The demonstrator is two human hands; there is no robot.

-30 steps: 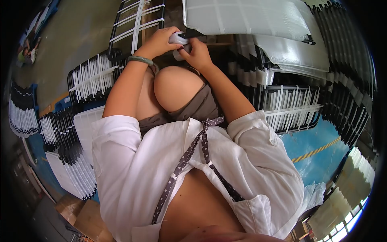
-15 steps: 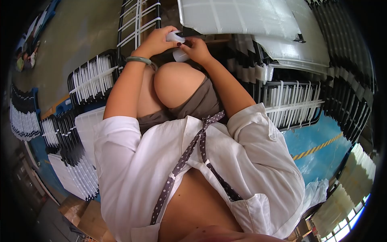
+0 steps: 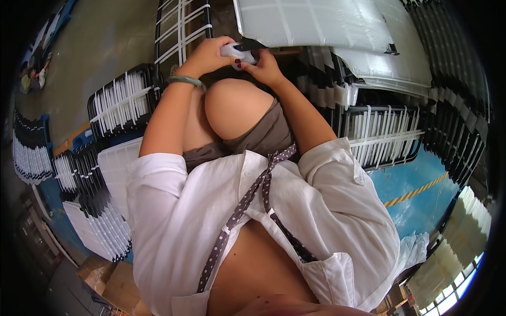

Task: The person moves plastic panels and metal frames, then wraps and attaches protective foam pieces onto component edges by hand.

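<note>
A white, film-like wrapping (image 3: 231, 50) surrounds the end of a black bar (image 3: 245, 45) at the top centre. My left hand (image 3: 210, 55), with a green bangle on its wrist, is closed round the wrapping from the left. From the right, my right hand (image 3: 263, 67) pinches more of the same white material, its fingertips close to my left hand's. The bar belongs to a large panel (image 3: 316, 23) covered in clear plastic, just above and right of my hands. Part of the wrapping is hidden behind my fingers.
A strapped black rack (image 3: 182, 37) stands left of the panel. More strapped frames (image 3: 120, 101) are at the left, others (image 3: 383, 136) at the right. Stacked black-and-white frames (image 3: 97, 224) lie lower left. Cardboard boxes (image 3: 124, 289) are at bottom left. A person (image 3: 36, 78) is far off at upper left.
The white roll that hung below my fingers half a second ago has moved up between my hands. My right hand has shifted slightly right, and the black bar's end shows more.
</note>
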